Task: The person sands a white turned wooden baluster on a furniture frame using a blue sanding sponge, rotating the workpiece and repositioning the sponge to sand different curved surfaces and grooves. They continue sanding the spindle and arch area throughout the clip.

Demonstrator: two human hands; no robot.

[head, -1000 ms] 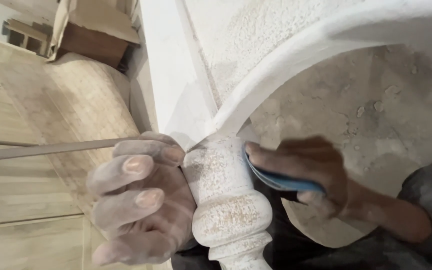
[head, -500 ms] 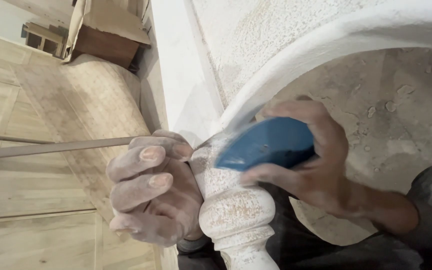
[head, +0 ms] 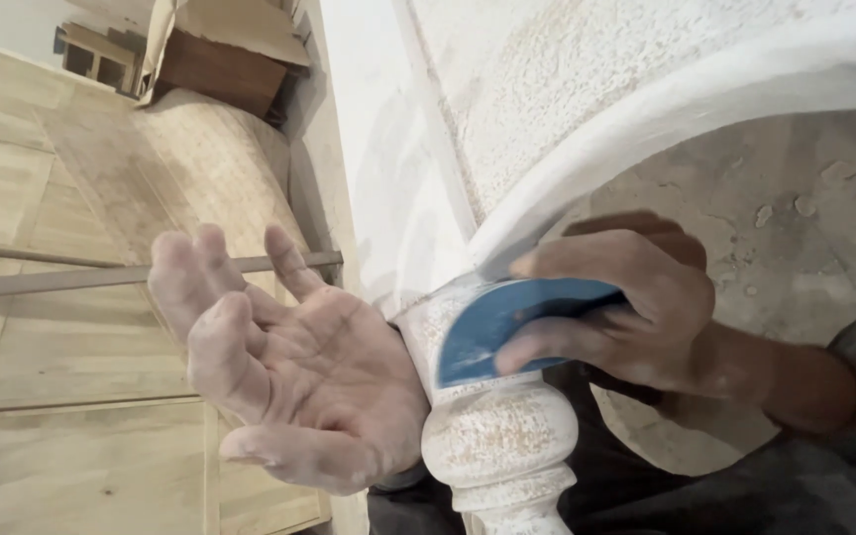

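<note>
A turned wooden leg (head: 497, 436) coated in white primer runs down from a curved white frame (head: 666, 109). My right hand (head: 626, 307) presses a folded blue sanding sheet (head: 507, 322) against the top of the leg, fingers curled over it. My left hand (head: 289, 367) is dusty with white powder and held palm up, fingers spread, just left of the leg; it holds nothing.
A pale wood-plank floor (head: 61, 376) lies to the left, with a long thin wooden strip (head: 101, 277) across it. A brown wooden box (head: 220, 69) sits at the top left. A rough grey concrete surface (head: 765, 188) shows under the curved frame.
My left hand has let go of the leg and turned palm up with fingers spread. My right hand has slid the blue sheet down the leg's top.
</note>
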